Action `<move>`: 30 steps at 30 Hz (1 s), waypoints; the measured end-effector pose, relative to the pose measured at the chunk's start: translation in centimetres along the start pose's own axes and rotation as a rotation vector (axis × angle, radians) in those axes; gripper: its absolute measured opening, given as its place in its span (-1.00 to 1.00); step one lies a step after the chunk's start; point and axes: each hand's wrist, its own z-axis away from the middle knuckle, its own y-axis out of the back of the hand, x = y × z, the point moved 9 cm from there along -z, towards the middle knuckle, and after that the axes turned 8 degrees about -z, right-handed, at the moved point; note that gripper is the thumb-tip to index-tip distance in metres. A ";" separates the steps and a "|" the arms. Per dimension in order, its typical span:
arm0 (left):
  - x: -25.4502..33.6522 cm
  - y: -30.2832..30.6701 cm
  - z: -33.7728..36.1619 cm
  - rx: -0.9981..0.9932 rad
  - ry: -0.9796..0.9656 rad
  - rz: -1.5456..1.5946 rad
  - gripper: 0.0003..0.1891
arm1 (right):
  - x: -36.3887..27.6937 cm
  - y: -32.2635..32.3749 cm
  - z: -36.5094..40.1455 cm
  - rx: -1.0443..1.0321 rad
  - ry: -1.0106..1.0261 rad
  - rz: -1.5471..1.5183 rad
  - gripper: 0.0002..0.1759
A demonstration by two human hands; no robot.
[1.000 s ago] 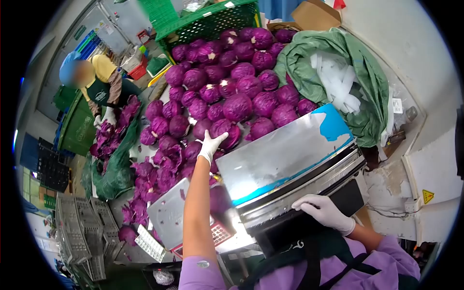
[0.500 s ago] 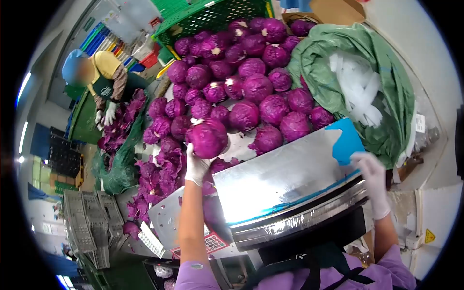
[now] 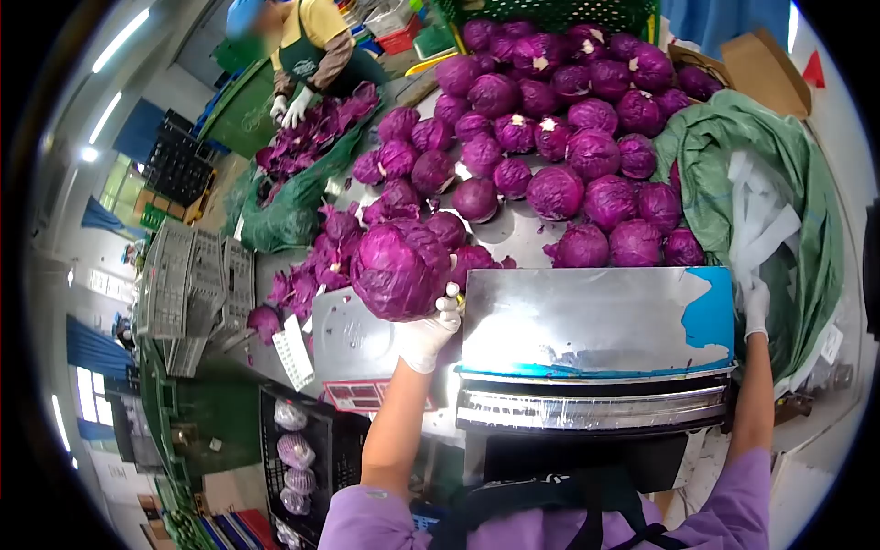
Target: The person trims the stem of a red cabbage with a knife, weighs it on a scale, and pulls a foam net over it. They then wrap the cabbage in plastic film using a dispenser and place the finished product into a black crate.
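My left hand (image 3: pixel 429 335), in a white glove, holds up a large red cabbage (image 3: pixel 401 270) from below and its right side, over the left end of a metal-topped machine (image 3: pixel 587 316). My right hand (image 3: pixel 756 310), also gloved, is beyond the machine's right end at a green woven sack (image 3: pixel 701 151). Its fingers are partly hidden and appear closed on the lower end of white, see-through plastic (image 3: pixel 763 206) lying in the sack. Many red cabbages (image 3: pixel 555 192) are heaped on the steel table behind the machine.
A co-worker (image 3: pixel 316 55) in gloves handles purple leaves over a green net bag (image 3: pixel 284 220). A flat scale (image 3: pixel 353 335) with a red-edged panel is left of the machine. Grey crates (image 3: pixel 183 284) stand farther left; wrapped cabbages lie in a black crate (image 3: pixel 321 458).
The cabbage in my left hand has come nearer and lower, toward the machine's left end. My right hand has moved from above the machine's right corner to the plastic in the sack. The view has turned left.
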 end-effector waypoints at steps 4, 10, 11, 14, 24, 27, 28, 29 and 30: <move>0.1 -0.7 3.1 -0.026 -0.062 0.166 -0.19 | 1.8 1.3 -0.2 -0.065 -0.009 -0.079 -0.45; 1.8 -1.8 7.1 0.080 -0.199 -0.001 -0.09 | 6.8 6.7 -0.4 -0.092 -0.105 -0.160 -0.29; 2.6 -2.5 7.8 0.082 -0.268 -0.147 -0.04 | 7.6 7.5 0.5 -0.126 -0.211 -0.246 -0.41; 6.4 0.4 11.4 0.296 -0.428 -0.462 -0.02 | 10.0 10.1 0.2 -0.055 -0.137 -0.246 -0.53; 14.4 1.1 19.8 0.890 -0.676 -1.827 0.14 | -2.5 19.7 6.6 0.198 0.044 -0.311 -0.51; 15.8 1.9 19.7 0.863 -0.468 -1.734 0.15 | -16.3 16.8 13.5 -0.096 0.085 -0.843 -0.58; 16.5 2.8 19.4 0.850 -0.429 -1.777 0.16 | -21.8 16.4 16.2 -0.124 0.130 -0.877 -0.58; 16.5 2.1 18.8 0.808 -0.422 -1.740 0.15 | -26.5 15.9 18.7 -0.142 0.152 -0.943 -0.58; 16.7 2.2 18.5 0.802 -0.404 -1.799 0.15 | -30.1 15.1 20.6 -0.148 0.189 -0.950 -0.62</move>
